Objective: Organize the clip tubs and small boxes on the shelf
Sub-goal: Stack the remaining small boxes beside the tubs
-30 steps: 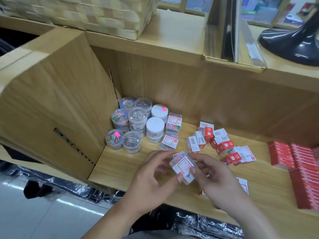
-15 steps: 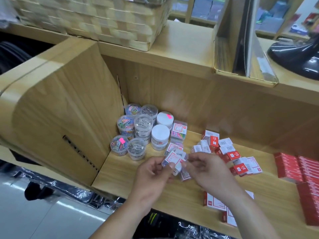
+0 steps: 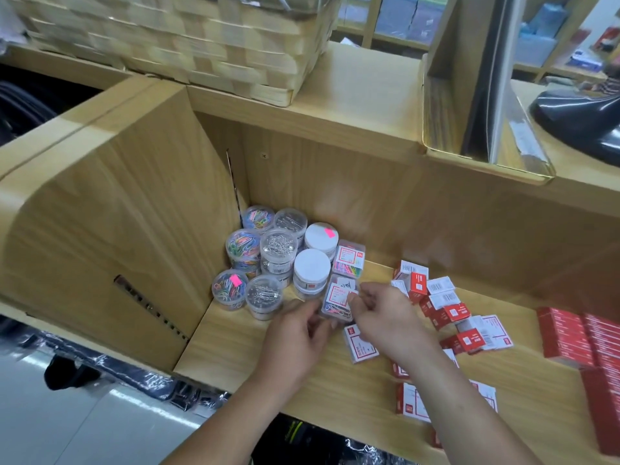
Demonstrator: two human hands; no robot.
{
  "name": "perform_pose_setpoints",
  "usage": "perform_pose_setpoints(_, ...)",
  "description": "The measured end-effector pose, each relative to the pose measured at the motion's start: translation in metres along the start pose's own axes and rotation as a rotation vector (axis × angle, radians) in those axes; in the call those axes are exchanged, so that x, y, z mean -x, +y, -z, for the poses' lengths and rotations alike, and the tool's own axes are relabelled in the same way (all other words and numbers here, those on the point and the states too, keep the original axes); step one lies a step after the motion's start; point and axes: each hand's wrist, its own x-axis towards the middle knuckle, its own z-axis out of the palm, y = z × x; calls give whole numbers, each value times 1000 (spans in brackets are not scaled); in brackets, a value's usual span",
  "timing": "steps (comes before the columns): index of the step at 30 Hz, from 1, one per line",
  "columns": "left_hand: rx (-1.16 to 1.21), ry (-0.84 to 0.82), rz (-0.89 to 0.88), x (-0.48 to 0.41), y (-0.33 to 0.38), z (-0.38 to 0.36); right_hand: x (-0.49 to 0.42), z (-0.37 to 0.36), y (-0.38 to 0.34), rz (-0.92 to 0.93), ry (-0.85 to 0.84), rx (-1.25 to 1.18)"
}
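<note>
Round clear clip tubs stand bunched in the shelf's back left corner, two with white lids. A clear clip box with a red-framed label stands just right of them. My left hand and my right hand together hold another clear clip box low over the wooden shelf, right in front of the standing box and beside the white-lidded tubs. Small red and white boxes lie scattered to the right. One white box lies under my right wrist.
A slanted wooden side panel closes the shelf on the left. Stacked red boxes fill the right end. A woven basket and a gold-rimmed tray sit on the ledge above. Dark wrapped goods lie below the shelf edge.
Both hands carried the clear clip box away from me and down, from mid-air over the shelf front to a spot next to the white-lidded tubs. One box now lies under my right wrist.
</note>
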Motion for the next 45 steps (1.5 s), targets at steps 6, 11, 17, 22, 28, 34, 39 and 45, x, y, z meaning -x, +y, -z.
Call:
perform_pose_setpoints(6, -66, 36, -77, -7, 0, 2, 0, 0, -4, 49, -81, -6)
perform_pose_setpoints(11, 33, 71, 3, 3, -11, -2, 16, 16, 13, 11, 49, -57)
perform_pose_setpoints(17, -61, -88, -177, 35, 16, -7, 56, 44, 41, 77, 254, -80)
perform_pose_setpoints(22, -145, -154, -119, 30, 26, -21, 79, 35, 53, 66, 267, -48)
perform_pose_setpoints(28, -86, -251, -19, 30, 22, -19, 96, 36, 78, -30, 364, -49)
perform_pose_setpoints(34, 19, -438, 7, 45, 49, -27, 110, 61, 102, -24, 309, 51)
perform_pose_setpoints(39, -90, -405, -54, 40, 52, -42, 131, 58, 117, -60, 3, 342)
perform_pose_setpoints(45, -91, -438, -37, 42, 65, -76, 128, 67, 150, -72, 165, 318)
